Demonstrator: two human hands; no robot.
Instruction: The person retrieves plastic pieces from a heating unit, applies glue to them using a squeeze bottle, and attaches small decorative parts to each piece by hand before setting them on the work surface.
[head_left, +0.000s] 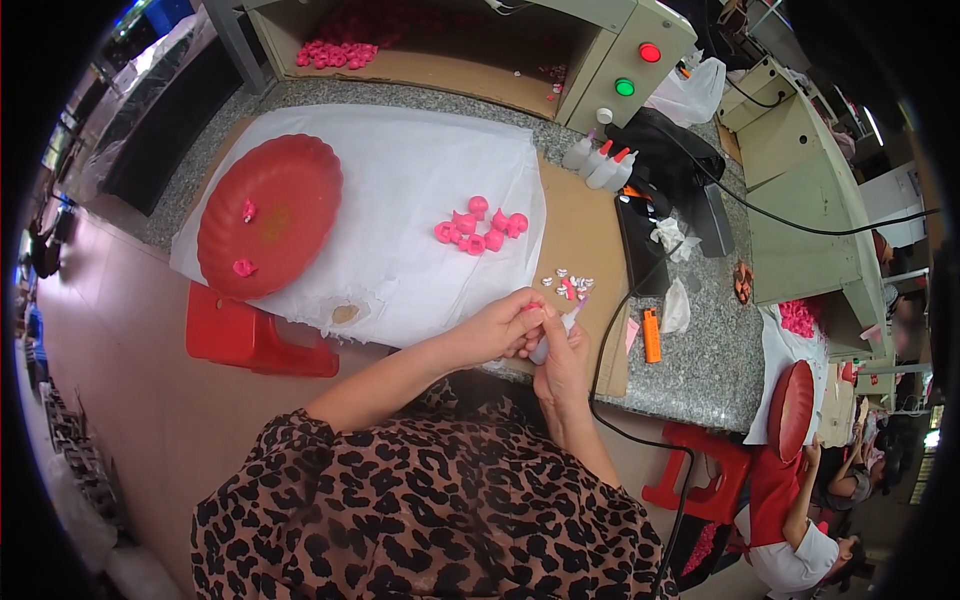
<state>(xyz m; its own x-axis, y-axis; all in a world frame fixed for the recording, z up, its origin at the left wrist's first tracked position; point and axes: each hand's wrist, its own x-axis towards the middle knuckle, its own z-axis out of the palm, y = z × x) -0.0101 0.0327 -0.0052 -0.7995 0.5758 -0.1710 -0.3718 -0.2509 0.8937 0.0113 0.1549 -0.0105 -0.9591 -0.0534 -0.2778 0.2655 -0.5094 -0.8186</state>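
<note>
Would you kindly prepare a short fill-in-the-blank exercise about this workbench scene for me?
1. The right hand grips a squeeze bottle, and the left hand holds a small piece coloured ____.
2. On the scalloped red tray lie exactly ____ loose pieces.
3. Between the red button and the white knob sits a ____ button.
4. The lighter lying on the granite tabletop is ____ in colour.

Missing words: pink; two; green; orange.
</note>
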